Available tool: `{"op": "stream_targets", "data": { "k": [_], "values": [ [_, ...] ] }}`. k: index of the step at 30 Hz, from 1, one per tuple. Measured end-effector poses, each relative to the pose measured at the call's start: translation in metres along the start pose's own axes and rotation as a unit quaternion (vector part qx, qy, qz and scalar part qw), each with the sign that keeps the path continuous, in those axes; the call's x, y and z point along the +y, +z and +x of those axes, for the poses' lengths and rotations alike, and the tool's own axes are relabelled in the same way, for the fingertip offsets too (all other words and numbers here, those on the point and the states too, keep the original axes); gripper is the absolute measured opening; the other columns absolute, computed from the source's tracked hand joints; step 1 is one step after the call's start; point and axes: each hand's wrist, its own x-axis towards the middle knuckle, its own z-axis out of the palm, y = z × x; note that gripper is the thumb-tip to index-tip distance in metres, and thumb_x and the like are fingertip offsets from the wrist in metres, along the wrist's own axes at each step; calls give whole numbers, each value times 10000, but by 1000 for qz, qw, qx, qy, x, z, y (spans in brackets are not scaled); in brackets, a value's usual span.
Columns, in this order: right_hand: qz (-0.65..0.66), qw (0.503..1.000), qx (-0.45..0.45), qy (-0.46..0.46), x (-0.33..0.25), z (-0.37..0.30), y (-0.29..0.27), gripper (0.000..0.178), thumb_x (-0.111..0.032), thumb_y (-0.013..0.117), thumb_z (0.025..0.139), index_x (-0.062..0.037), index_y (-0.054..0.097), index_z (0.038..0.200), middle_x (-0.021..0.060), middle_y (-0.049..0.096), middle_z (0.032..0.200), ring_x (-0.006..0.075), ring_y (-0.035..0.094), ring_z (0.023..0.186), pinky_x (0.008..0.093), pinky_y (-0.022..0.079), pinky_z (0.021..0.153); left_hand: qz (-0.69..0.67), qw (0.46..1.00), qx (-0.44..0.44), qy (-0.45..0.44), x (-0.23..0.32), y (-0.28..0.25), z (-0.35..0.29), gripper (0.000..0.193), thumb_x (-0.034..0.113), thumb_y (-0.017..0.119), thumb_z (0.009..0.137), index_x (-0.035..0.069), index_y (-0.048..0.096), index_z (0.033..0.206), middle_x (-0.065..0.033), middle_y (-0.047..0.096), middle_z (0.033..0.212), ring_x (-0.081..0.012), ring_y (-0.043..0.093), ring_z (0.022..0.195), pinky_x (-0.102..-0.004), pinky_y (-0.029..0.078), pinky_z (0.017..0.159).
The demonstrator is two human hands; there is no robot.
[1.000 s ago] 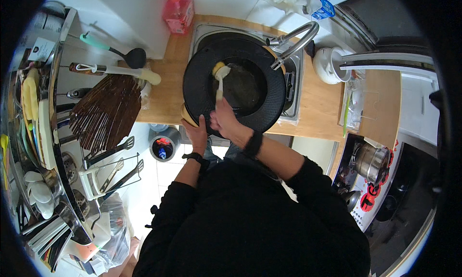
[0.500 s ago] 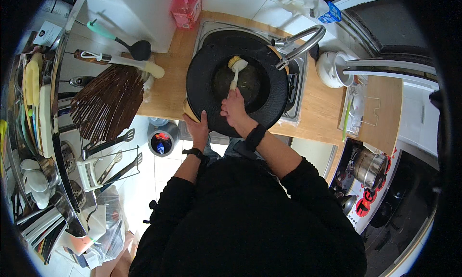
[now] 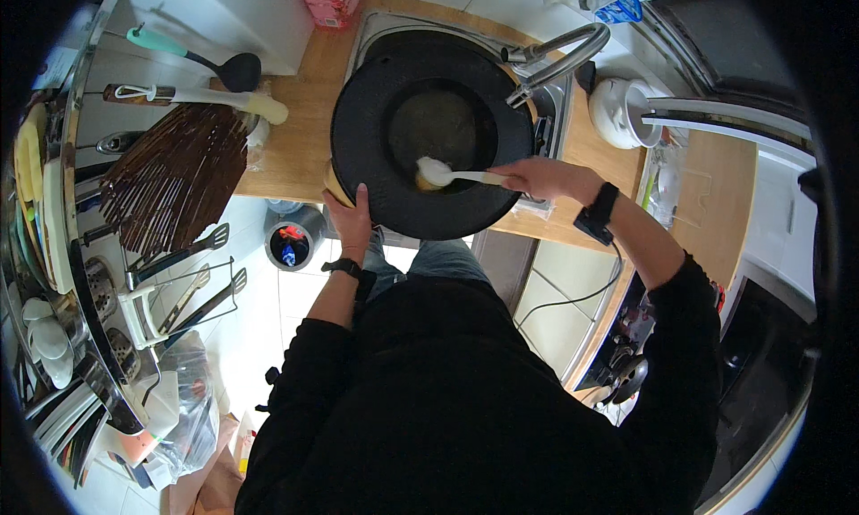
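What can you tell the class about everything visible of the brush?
The brush has a slim pale handle and rounded white head, seemingly plastic, with yellowish bristles facing down. It lies roughly sideways, head to the left, over the near side of the black pan's hollow; bristle contact looks likely. The right hand grips the handle's far right end.

Light's decent and pretty even over the wooden desk (image 3: 291,157), though it's hard to say where it comes from. The white floor (image 3: 295,314) on the left is almost blown out, while the black top (image 3: 474,381) just swallows detail. Little glints run along the faucet (image 3: 568,63), and the far lower right gets murky. The brush head (image 3: 433,172) looks kinda soft, bristles tough to make out. Fisheye bends the metal rack (image 3: 79,112) into an arc, and black vignetting eats the corners.
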Motion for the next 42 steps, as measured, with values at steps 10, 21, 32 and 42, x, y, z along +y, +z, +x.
{"op": "stream_targets", "data": {
  "k": [10,21,32,42],
  "values": [
    [550,827,116,-1,-39,75,50,506,-284,381,1146,-263,312,1647,3,536,747,64,414,493,237,424,451,36,999,17,-19,-5,4,-1,794,399,754,942,-101,355,1413,-353,541,1319,-473,554,1214,-482,421,1069],
    [-190,981,35,10,24,0,-47,302,-247,545,1052,-149,698,1293,140,740,941,278,712,760,417,570,692,-25,998,40,-28,-18,12,-4,731,373,746,962,-109,404,1391,-292,543,1322,-389,542,1231,-439,417,1080],
    [-358,934,6,-12,-42,21,-86,270,-226,582,993,-237,745,1207,126,740,872,341,738,849,447,575,723,22,995,94,-31,4,14,-8,661,398,783,915,-73,489,1276,-300,650,1137,-467,643,1061,-488,499,927],
    [-448,893,38,11,-85,13,-73,234,-187,603,982,-143,744,1163,137,708,772,328,730,740,448,550,623,33,991,94,-95,27,24,-11,639,379,786,882,-47,478,1244,-323,678,1019,-531,663,979,-556,524,863]
  ]
}}
